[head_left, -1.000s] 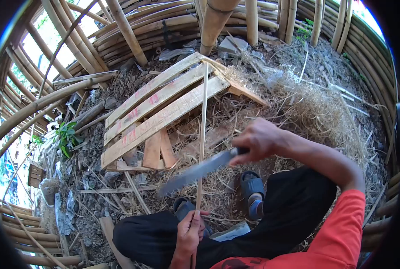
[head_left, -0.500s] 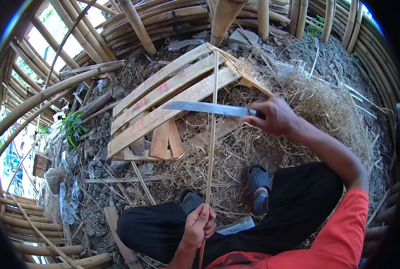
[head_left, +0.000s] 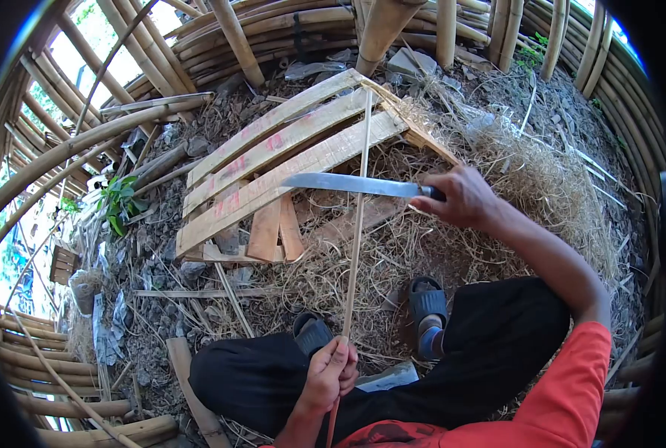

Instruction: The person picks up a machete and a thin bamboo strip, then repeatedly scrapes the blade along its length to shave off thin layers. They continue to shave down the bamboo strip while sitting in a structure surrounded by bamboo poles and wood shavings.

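The left hand (head_left: pixel 331 371) grips the near end of a thin bamboo stick (head_left: pixel 357 224), which points straight away toward the wood planks (head_left: pixel 273 164). The right hand (head_left: pixel 460 198) holds a long knife (head_left: pixel 351 184), blade lying across the stick halfway up.

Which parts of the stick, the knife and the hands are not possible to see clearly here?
Head view only:
- Knife handle: hidden inside the right hand.
- Bamboo stick lower end: hidden by the left hand, then cut off by the bottom edge.
- Blade touching the stick or not: cannot tell where they cross.
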Tool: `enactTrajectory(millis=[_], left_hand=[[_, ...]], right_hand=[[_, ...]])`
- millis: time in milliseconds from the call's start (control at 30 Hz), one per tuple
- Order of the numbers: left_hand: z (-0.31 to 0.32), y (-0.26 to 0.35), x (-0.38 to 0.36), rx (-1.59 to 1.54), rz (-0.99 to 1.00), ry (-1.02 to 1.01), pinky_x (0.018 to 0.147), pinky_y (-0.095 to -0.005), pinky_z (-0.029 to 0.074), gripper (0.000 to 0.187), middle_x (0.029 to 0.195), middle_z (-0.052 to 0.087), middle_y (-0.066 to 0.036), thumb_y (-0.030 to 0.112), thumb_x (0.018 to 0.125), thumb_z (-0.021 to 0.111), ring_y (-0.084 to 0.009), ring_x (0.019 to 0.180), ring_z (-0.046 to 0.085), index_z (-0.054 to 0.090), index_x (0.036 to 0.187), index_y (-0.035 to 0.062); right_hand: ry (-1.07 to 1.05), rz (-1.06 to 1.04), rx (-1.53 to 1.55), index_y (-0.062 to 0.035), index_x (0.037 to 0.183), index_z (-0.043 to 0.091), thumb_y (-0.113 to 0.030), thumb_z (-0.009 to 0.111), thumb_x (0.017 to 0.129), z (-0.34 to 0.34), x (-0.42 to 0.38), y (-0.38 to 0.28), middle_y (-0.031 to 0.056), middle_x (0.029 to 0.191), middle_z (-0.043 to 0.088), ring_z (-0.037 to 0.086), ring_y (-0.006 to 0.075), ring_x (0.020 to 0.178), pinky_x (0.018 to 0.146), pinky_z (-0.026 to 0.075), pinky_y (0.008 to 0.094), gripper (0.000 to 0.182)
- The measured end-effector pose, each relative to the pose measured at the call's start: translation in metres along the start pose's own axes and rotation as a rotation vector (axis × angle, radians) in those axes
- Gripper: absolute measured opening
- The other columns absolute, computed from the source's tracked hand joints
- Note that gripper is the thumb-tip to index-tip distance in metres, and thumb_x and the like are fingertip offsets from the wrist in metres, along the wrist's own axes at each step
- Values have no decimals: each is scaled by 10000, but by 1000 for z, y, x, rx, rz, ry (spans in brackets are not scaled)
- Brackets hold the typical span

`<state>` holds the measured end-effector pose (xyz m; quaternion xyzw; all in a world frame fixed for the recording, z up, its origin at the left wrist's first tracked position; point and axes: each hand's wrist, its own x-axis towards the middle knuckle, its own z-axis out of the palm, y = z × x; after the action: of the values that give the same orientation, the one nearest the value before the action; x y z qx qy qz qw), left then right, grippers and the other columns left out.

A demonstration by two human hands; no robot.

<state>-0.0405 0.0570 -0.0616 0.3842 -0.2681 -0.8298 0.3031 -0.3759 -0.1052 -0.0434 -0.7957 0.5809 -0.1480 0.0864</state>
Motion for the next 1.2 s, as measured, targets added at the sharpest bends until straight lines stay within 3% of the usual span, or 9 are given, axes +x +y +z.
enactTrajectory(millis=[133,200,300,433,567,800,900,1067,1200], left_hand=[[0,2,3,-38,12,-31,372,-201,196,309,559,256,67,353,1027,412,-27,422,214,475,933,66],[2,3,3,-53,8,-33,374,-201,195,306,559,257,68,350,1028,411,-26,421,214,473,935,65],[5,6,3,-83,20,-20,372,-202,188,302,563,261,62,352,1025,418,-26,422,214,468,922,72],[9,10,8,-58,37,60,371,-202,173,296,573,268,53,354,1019,430,-24,423,209,458,897,86],[4,8,8,-34,47,53,372,-202,172,298,572,261,64,353,1026,411,-21,425,204,460,901,87],[4,7,10,-38,59,46,364,-201,169,293,568,255,65,349,1029,405,-22,422,197,460,901,90],[3,7,10,-48,59,50,361,-200,167,289,567,253,65,345,1029,405,-22,421,195,460,902,91],[2,4,7,-64,17,-5,369,-201,207,277,584,274,65,332,1036,394,-26,429,227,468,928,88],[3,-3,11,-75,14,-25,367,-200,206,279,582,282,62,337,1034,399,-27,429,230,470,927,89]], right_hand=[[36,-395,113,-127,693,639,-607,613,836,-1,-14,-31,2,462,512,476,190,350,357,381,339,502],[-77,-573,70,-115,618,551,-634,609,819,5,-13,-49,11,456,494,497,222,357,354,374,361,559],[-33,-660,77,-125,582,447,-589,660,803,8,-15,-74,-4,461,432,492,210,380,357,360,357,556],[-50,-593,64,-116,560,475,-673,586,805,11,-14,-83,25,424,467,505,246,357,344,362,364,618],[-99,-438,16,-123,557,492,-668,600,800,9,-2,-65,22,398,435,484,240,336,348,378,358,606],[-29,-435,-30,-122,569,501,-673,633,774,12,5,-48,36,419,460,509,239,358,371,406,375,602],[-10,-447,-52,-119,589,534,-640,632,803,12,8,-42,16,427,468,497,206,353,365,394,365,571],[-28,-36,29,-113,747,690,-578,592,869,9,17,-10,-13,443,493,457,124,352,366,377,314,491],[65,-109,88,-121,679,645,-608,594,851,7,9,-6,-7,433,477,466,132,351,360,380,316,519]])
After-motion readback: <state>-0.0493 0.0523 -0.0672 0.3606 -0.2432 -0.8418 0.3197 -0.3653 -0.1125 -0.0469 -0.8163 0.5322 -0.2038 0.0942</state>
